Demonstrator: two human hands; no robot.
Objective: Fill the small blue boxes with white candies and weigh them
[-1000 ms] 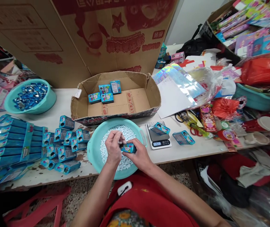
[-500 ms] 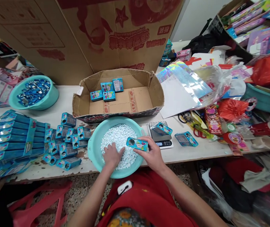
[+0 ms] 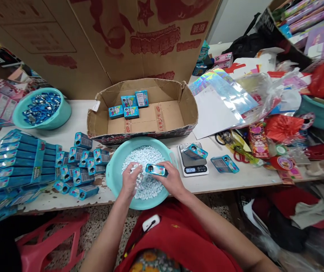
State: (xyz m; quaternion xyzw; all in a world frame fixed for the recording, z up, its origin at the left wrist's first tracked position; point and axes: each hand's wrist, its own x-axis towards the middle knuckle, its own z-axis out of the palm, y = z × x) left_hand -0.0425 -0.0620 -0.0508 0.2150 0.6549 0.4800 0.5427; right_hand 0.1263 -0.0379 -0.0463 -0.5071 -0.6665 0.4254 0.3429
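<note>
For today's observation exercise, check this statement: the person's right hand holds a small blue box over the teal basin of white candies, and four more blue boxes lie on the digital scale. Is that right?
Not quite. The head view shows only one blue box on the digital scale, not four. The rest stands: the right hand holds a small blue box over the teal basin of white candies.

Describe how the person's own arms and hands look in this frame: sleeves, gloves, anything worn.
Both forearms are bare from the bottom edge of the picture up to the wrists, with no sleeves in view. The left hand and right hand wear no gloves, and no rings, watch or bracelet show. Between the arms lies a red garment with small yellow specks and a floral patch at the lower edge.
</note>
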